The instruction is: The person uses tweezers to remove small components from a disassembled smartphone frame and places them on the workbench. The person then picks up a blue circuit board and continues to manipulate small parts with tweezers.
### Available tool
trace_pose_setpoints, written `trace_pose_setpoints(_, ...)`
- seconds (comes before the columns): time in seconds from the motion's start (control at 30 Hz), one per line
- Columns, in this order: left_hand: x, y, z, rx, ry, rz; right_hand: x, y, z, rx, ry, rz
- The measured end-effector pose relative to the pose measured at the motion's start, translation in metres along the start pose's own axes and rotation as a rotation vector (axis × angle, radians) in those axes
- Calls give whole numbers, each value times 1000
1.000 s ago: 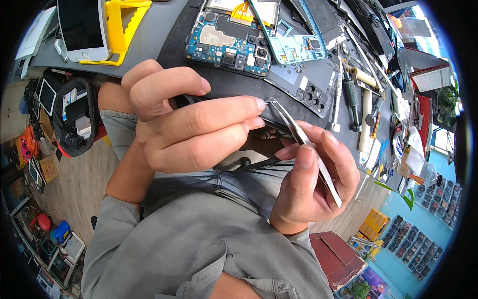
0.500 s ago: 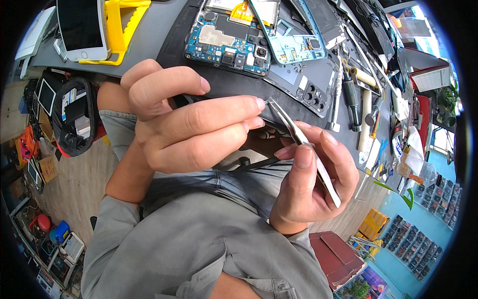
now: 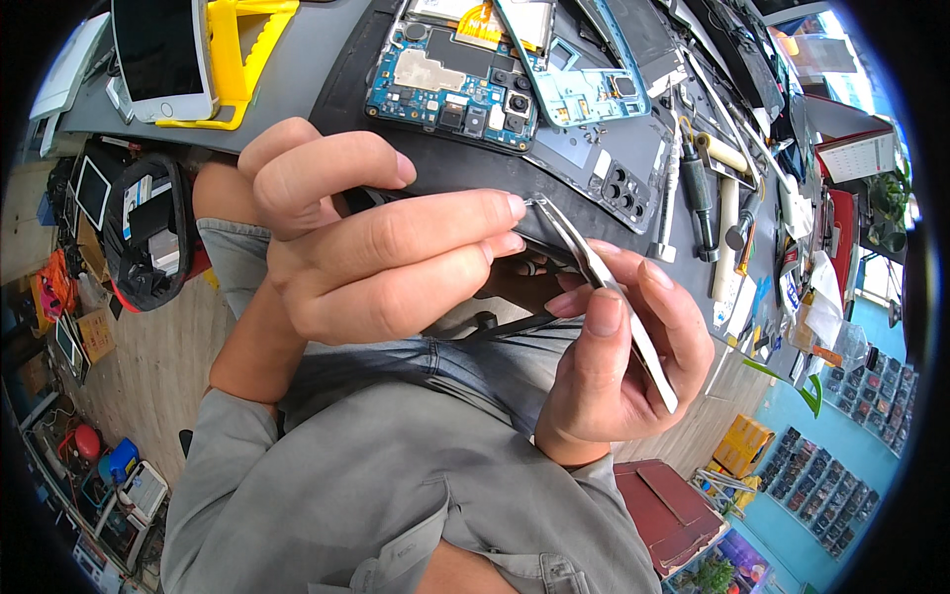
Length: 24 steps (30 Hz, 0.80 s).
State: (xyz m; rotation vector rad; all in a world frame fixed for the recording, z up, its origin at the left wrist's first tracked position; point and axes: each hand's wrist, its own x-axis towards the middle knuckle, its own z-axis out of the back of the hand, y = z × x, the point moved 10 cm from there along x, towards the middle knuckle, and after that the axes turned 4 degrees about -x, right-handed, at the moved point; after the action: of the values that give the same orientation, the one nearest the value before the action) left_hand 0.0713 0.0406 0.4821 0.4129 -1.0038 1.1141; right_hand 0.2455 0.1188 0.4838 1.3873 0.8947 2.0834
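Note:
My right hand (image 3: 633, 342) is closed around silver tweezers (image 3: 606, 277), thumb on one side and fingers on the other. The tweezer tips meet a tiny shiny piece (image 3: 535, 202) at the fingertips of my left hand (image 3: 381, 238). Those left fingers are pinched together on the piece, which is too small to name. Just beyond my hands lies an opened phone (image 3: 450, 84) with its blue circuit board and cameras bare. Against its right side leans a light-blue phone frame (image 3: 594, 91). A dark back cover with camera holes (image 3: 623, 183) rests to the right, near several small screws (image 3: 592, 134).
A white phone (image 3: 163, 59) stands by a yellow holder (image 3: 237, 69) at the far left. Screwdrivers (image 3: 701, 203) and other hand tools lie along the right of the bench. A black bag (image 3: 148, 223) is low on the left, a dark red case (image 3: 668, 515) low on the right.
The tweezer tips have shifted very slightly against the tiny piece. Both hands otherwise keep their places, and the phone parts lie as before.

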Motion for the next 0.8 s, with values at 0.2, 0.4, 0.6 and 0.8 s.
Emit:
trace_pose_setpoints(0.2,0,0,0,-1,-3,4,0,1,0,-31,-2,16)
trace_pose_setpoints(0.4,1,0,1,-5,-2,0,0,0,1,-46,-9,23)
trace_pose_setpoints(0.6,0,0,0,-4,15,2,0,-1,0,-18,-11,17)
trace_pose_setpoints(0.8,1,0,0,-12,11,2,-1,-1,3,18,-74,-13)
